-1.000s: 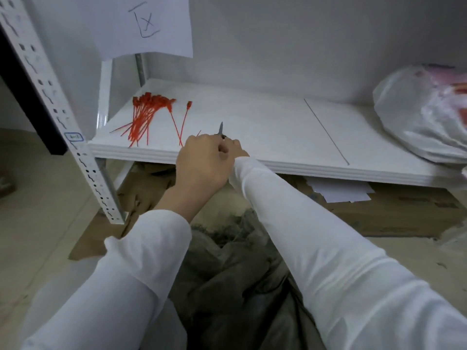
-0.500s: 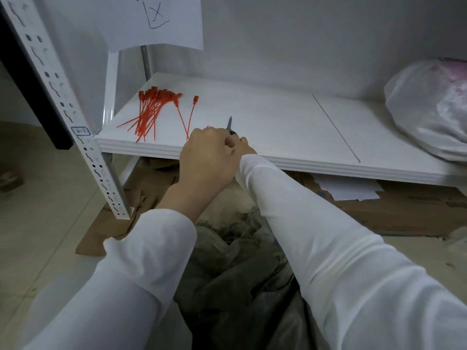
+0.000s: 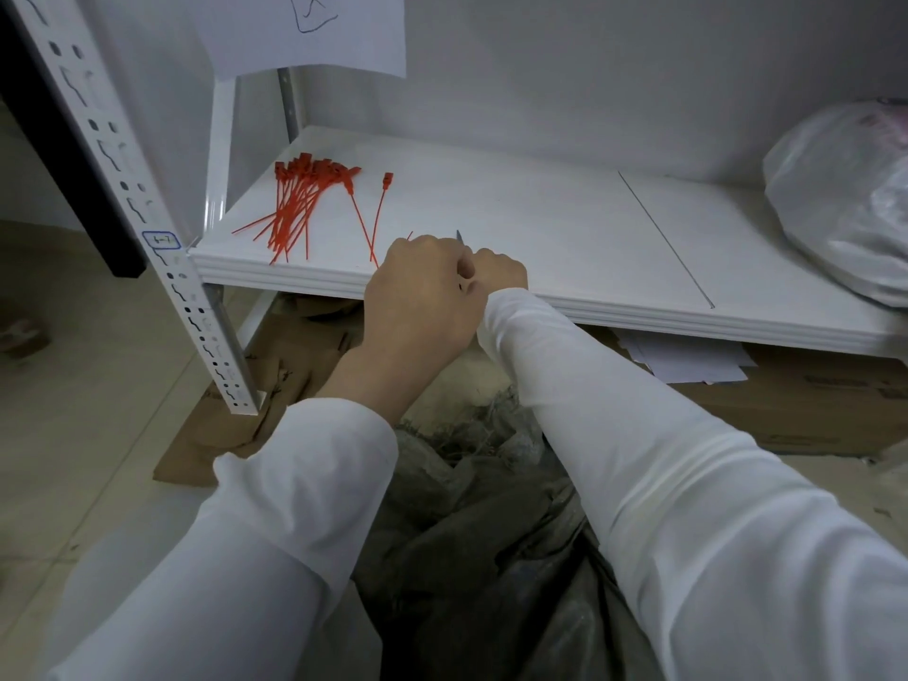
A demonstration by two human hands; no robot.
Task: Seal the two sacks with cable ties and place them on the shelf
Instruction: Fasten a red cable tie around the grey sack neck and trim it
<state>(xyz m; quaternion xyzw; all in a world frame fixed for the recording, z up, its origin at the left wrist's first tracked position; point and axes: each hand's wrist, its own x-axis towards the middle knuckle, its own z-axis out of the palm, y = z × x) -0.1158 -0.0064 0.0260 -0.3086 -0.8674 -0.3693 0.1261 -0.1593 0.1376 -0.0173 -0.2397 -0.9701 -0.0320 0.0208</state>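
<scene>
Sack (image 3: pixel 484 557) grey, crumpled, frayed at mouth; left hand (image 3: pixel 422 297), right hand (image 3: pixel 498 270) curled together above; grasp cannot tell.

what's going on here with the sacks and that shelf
A person in white sleeves has the left hand and right hand bunched together at the shelf edge, above a dark sack. What they hold is hidden. Spare red cable ties and a white sack lie on the shelf.
</scene>
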